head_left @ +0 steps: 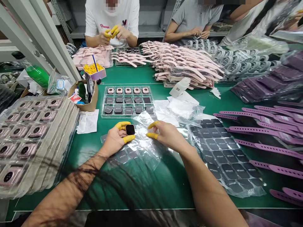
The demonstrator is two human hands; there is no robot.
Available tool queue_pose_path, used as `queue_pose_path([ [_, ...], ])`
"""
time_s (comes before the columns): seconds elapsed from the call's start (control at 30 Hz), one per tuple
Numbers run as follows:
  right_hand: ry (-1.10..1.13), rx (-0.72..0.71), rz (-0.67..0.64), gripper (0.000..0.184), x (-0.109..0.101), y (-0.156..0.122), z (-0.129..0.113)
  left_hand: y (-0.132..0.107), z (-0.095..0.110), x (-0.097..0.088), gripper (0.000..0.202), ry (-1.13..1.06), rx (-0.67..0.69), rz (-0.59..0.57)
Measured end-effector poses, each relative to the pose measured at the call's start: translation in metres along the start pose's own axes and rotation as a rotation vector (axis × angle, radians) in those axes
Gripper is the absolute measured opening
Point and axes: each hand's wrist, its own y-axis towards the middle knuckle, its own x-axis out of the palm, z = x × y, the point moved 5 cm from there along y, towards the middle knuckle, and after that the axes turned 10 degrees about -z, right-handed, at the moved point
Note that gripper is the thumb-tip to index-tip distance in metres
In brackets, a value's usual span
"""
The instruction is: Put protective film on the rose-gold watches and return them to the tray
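Observation:
My left hand (114, 138), with yellow finger cots on, grips a smartwatch case (130, 130) by its edges, its dark screen facing up. My right hand (165, 134), to the right of it, also wears yellow cots; its thumb and forefinger are apart with nothing visible between them. Clear plastic film (144, 148) lies under and between both hands, over some dark square screen films (123, 156). Beyond the hands stands a clear compartment tray (103, 108). Its back row holds pink watch cases (128, 90); dark square pieces (128, 100) fill the nearer rows.
Stacked trays of pink watches (26, 132) stand at left, beside a small cardboard box (92, 102). A sheet of dark square films (222, 151) and purple straps (272, 145) lie at right. Pink straps (180, 61) pile up at the back. Co-workers (112, 25) sit across the table.

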Motion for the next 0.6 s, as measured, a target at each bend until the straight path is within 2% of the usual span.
queue_pose_path([
  [0.07, -0.118, 0.115, 0.168, 0.039, -0.017, -0.002, 0.015, 0.000, 0.000, 0.000, 0.060, 0.002, -0.012, -0.012],
  [0.13, -0.251, 0.296, 0.351, 0.044, -0.031, -0.006, 0.033, -0.001, 0.001, 0.002, 0.057, 0.007, -0.016, -0.025],
  [0.2, -0.405, 0.452, 0.447, 0.037, -0.039, -0.010, 0.047, -0.001, 0.002, 0.003, 0.056, 0.006, -0.018, -0.039],
  [0.23, -0.455, 0.467, 0.458, 0.031, -0.040, -0.011, 0.050, -0.002, 0.003, 0.004, 0.056, 0.010, -0.019, -0.047],
  [0.3, -0.484, 0.378, 0.512, 0.019, -0.041, -0.011, 0.047, -0.002, 0.003, 0.005, 0.055, 0.029, -0.023, -0.062],
  [0.37, -0.457, 0.198, 0.595, 0.017, -0.038, -0.012, 0.030, -0.002, 0.004, 0.005, 0.053, 0.053, -0.030, -0.072],
  [0.47, -0.422, -0.013, 0.546, 0.018, -0.023, -0.009, 0.001, -0.002, 0.005, 0.006, 0.053, 0.068, -0.037, -0.077],
  [0.53, -0.479, 0.002, 0.510, 0.022, -0.016, -0.006, -0.004, -0.002, 0.006, 0.006, 0.052, 0.070, -0.036, -0.078],
  [0.6, -0.559, 0.170, 0.552, 0.029, -0.019, -0.006, 0.010, -0.003, 0.007, 0.006, 0.052, 0.080, -0.029, -0.084],
])
